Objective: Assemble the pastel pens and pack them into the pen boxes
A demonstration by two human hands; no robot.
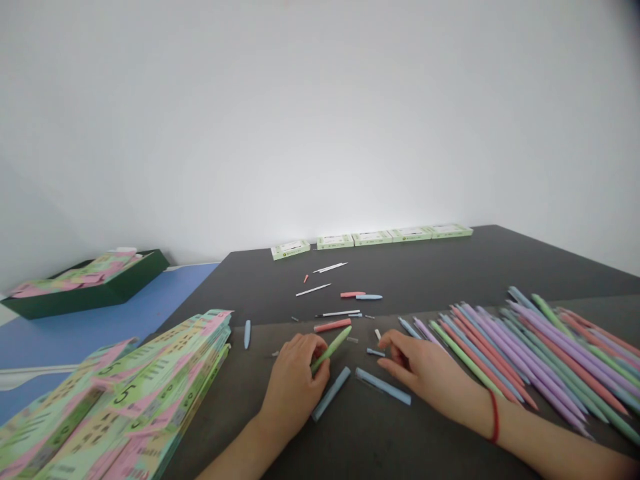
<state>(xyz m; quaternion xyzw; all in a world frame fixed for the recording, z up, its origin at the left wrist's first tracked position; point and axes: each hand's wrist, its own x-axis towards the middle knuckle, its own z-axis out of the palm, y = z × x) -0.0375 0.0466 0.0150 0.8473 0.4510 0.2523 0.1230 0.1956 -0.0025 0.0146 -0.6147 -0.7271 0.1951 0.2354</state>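
Observation:
My left hand (297, 371) is closed around a light green pen (332, 349), its tapered end pointing up and to the right. Thumb and fingers of my right hand (425, 373) are apart, with the fingertips beside a small white piece (378, 335) and a small blue pen part (375, 352); whether they touch is unclear. Between the hands lie two blue pen barrels, one slanted (331, 394) close to my left hand and another (383, 386) below my right. A red barrel (333, 325) rests just beyond the green pen.
Many coloured pens (530, 360) lie in rows at right. Stacked printed packages (150, 393) fill the left, beyond them a dark green tray (90, 293). White refills (313, 290), pink and blue tips (369, 297) and a blue tip (247, 334) are scattered ahead. Boxes (373, 238) line the back.

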